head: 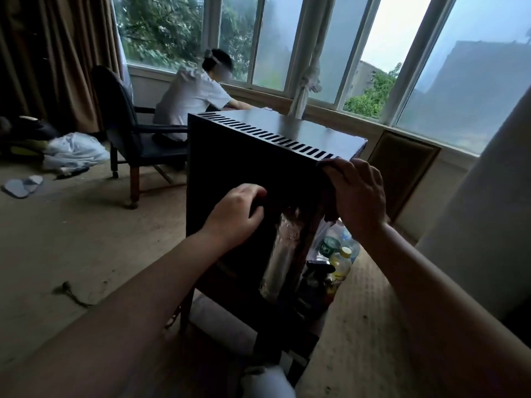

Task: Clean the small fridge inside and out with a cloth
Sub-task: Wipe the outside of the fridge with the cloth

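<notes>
The small black fridge (230, 156) stands on the floor right in front of me, back side toward me, with a row of vent slots along its top edge. Shiny foil (283, 248) shows in the lower back. My left hand (235, 211) is pressed to the back panel, fingers curled round what looks like a dark cloth (257, 206). My right hand (357, 193) grips the fridge's top right corner. A dark reddish scrap (330, 209) hangs below its thumb; I cannot tell whether it is cloth or part of the fridge.
Several drink bottles (340, 261) stand on the carpet right of the fridge. A person (192, 96) sits by the window behind it, next to a dark armchair (126, 139). White bags (74, 150) and slippers (23, 186) lie far left. A pale wall (488, 225) rises at right.
</notes>
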### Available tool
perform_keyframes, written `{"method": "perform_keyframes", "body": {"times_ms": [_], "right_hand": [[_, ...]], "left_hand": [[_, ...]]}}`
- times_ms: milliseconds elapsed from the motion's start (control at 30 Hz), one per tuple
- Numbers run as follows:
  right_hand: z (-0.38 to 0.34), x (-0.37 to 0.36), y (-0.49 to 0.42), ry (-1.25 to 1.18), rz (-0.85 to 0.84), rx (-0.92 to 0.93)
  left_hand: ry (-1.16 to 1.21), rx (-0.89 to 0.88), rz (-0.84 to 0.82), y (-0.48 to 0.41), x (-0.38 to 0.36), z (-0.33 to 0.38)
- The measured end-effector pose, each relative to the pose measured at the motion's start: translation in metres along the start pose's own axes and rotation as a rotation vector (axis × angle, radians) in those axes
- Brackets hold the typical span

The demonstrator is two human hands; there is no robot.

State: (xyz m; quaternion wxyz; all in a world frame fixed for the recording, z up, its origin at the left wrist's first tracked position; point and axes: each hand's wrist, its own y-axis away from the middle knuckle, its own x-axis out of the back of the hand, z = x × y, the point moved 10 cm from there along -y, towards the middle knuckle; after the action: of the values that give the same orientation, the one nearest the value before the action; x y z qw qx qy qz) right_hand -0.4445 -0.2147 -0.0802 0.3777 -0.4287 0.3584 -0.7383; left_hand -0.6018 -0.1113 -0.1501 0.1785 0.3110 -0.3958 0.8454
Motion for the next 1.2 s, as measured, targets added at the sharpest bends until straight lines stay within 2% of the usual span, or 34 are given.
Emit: {"method": "perform_keyframes", "body": {"times_ms": [133,200,300,367,433,500,567,700,767,900,1000,1100,1200], "right_hand": [[0.001,-0.016,0.015,-0.053,0.112,-0.011],[-0.010,-0.037,0.047,-0.044,0.064,0.033],[-0.035,-0.068,0.105,-0.095,-0.055,0.175],[-0.041,-0.074,0.123,-0.192,-0.098,0.220],[-0.039,-0.074,0.118,-0.172,-0.141,0.254],[-0.027,-0.062,0.090,-0.119,-0.108,0.220],[-0.006,-0.037,0.047,-0.090,0.016,0.122],[0.016,-0.013,0.008,-0.204,0.138,-0.031],[0.005,-0.029,0.035,-0.241,0.081,-0.060],[-0.027,-0.096,0.137,-0.260,-0.237,-0.082],[-0.058,-0.111,0.179,-0.285,-0.397,0.035],[-0.054,-0.091,0.159,-0.349,-0.383,0.032],[-0.022,-0.054,0.110,-0.337,-0.183,-0.073]], "left_hand": [[-0.022,-0.196,0.072,-0.056,-0.003,0.032],[-0.066,-0.285,0.061,-0.075,-0.015,0.046],[-0.162,-0.307,-0.054,-0.089,-0.050,0.053],[-0.181,-0.320,-0.028,-0.091,-0.056,0.053],[-0.168,-0.349,0.048,-0.090,-0.051,0.056],[-0.148,-0.355,0.069,-0.090,-0.051,0.058],[-0.131,-0.349,0.065,-0.089,-0.054,0.058],[-0.126,-0.350,0.072,-0.089,-0.056,0.060],[-0.135,-0.338,0.075,-0.089,-0.057,0.058],[-0.234,-0.331,0.014,-0.089,-0.057,0.060],[-0.345,-0.284,-0.116,-0.087,-0.053,0.058],[-0.446,-0.284,-0.152,-0.065,-0.050,0.046],[-0.491,-0.251,-0.243,-0.028,-0.070,0.022]]}}
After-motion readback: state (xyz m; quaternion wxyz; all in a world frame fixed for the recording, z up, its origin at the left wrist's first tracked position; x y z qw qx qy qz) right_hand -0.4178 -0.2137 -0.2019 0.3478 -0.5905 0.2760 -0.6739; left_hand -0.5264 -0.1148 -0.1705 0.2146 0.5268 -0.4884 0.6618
